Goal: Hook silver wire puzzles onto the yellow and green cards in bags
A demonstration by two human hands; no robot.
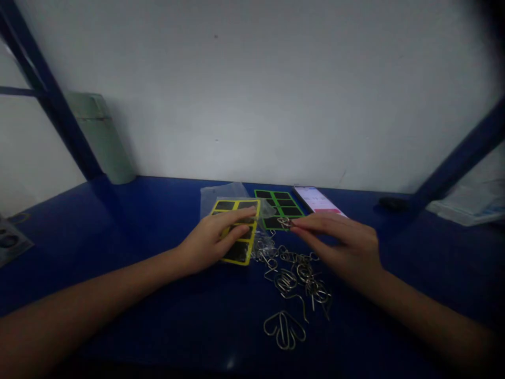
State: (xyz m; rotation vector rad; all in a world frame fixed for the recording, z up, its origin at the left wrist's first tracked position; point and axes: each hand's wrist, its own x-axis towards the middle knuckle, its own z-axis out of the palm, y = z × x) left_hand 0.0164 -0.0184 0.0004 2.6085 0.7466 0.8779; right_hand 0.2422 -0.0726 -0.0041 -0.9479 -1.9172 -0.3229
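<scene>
Silver bent-wire puzzles (298,279), looped, tangled, heaped on blue tabletop (158,321)

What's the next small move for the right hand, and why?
Probably lift the wire puzzle piece slightly with the right hand's fingers: they appear to touch it, and it sits at the green-framed card's edge, apart from the loose wire pile. The left hand rests on the yellow-framed card.

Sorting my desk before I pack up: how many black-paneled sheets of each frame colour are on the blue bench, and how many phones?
Yellow-framed sheets: 1
Green-framed sheets: 1
Phones: 1
Total: 3
</scene>
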